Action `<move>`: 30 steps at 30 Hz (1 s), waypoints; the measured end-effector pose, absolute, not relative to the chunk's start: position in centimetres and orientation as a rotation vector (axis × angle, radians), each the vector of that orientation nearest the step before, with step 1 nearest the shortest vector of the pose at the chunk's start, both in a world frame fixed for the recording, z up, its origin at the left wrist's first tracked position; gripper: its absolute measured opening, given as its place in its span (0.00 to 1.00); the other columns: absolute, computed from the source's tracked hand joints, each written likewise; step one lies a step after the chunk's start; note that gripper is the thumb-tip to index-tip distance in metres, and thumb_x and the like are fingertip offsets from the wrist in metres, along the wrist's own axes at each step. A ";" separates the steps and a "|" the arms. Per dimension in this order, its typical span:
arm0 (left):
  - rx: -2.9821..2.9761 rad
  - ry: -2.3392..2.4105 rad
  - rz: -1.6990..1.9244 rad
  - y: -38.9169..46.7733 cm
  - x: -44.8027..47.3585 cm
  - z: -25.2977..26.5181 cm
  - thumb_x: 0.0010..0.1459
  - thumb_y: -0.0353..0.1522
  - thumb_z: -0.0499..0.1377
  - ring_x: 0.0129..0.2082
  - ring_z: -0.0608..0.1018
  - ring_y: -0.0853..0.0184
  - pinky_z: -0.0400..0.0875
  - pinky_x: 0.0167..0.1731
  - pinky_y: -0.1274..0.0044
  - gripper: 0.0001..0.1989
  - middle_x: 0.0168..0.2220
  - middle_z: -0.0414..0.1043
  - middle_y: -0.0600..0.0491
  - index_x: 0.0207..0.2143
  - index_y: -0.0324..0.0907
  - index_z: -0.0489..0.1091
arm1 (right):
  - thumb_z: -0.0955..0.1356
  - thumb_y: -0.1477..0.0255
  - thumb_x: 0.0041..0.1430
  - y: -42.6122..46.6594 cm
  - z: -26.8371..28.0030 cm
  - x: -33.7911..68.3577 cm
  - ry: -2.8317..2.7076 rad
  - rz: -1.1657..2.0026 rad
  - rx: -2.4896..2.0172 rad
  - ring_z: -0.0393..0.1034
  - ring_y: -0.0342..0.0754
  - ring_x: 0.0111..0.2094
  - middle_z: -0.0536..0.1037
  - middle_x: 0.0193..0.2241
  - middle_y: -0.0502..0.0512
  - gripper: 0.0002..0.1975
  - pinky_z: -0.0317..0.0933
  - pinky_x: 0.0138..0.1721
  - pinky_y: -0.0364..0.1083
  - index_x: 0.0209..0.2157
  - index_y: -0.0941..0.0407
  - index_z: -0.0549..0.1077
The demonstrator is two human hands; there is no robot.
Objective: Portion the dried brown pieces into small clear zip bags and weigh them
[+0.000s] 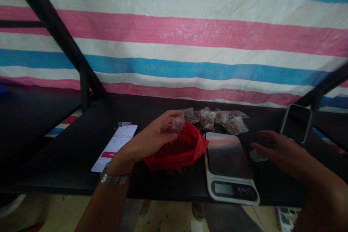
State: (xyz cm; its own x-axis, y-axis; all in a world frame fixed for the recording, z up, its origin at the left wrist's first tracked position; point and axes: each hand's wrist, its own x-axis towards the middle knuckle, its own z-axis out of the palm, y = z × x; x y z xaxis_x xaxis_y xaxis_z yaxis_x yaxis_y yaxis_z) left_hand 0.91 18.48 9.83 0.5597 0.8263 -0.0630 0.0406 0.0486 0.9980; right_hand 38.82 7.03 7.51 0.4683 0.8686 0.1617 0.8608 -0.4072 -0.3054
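My left hand (pixel 153 132), with a metal-band watch on the wrist, pinches a small clear plastic bag (pixel 178 124) above the mouth of a red plastic bag (pixel 174 161). The red bag stands open, its dark contents hard to make out. To the right, my right hand (pixel 280 150) has its thumb and fingers apart over a small whitish translucent item (pixel 257 156), perhaps plastic; whether they touch I cannot tell. Between the hands sits a kitchen scale (pixel 228 156) with a bare metal plate. Behind it lie several filled clear bags (pixel 208 119) of brown bits.
A phone (pixel 115 145) showing a running timer lies left of my left wrist. Another phone-like device (pixel 296 123) leans at the right by a black frame post. Striped sheeting (pixel 190 54) hangs behind the black table (pixel 67 156), whose front edge is close to me.
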 end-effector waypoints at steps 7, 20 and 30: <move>1.419 0.732 0.688 18.5 0.9 9.9 0.60 0.25 0.65 0.56 0.83 0.61 0.74 0.58 0.71 0.33 0.59 0.80 0.48 0.66 0.50 0.66 | 0.68 0.64 0.69 10.5 12.0 27.2 -1.644 0.091 -1.624 0.79 0.60 0.53 0.84 0.51 0.60 0.14 0.68 0.60 0.61 0.51 0.52 0.81; 1.330 0.746 0.712 18.3 0.1 9.9 0.62 0.27 0.65 0.57 0.83 0.59 0.77 0.55 0.69 0.36 0.60 0.79 0.45 0.70 0.50 0.61 | 0.70 0.76 0.68 13.8 10.4 20.6 -1.714 0.419 -1.339 0.80 0.50 0.42 0.86 0.39 0.52 0.07 0.69 0.48 0.49 0.41 0.52 0.81; 1.553 0.888 0.946 19.7 0.6 9.2 0.63 0.32 0.65 0.43 0.86 0.63 0.80 0.46 0.74 0.05 0.38 0.85 0.53 0.40 0.43 0.81 | 0.70 0.75 0.66 14.7 9.1 20.1 -1.537 0.373 -1.310 0.79 0.49 0.38 0.85 0.38 0.51 0.10 0.71 0.46 0.48 0.47 0.51 0.81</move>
State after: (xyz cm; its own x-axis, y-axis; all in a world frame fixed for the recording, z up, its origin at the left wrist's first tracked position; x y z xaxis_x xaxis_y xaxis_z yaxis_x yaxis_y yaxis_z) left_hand 0.55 19.72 9.21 0.4091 0.9044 0.1210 0.0638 -0.1607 0.9849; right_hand 20.15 14.68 9.14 0.1312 0.8601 0.4930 0.5386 0.3557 -0.7638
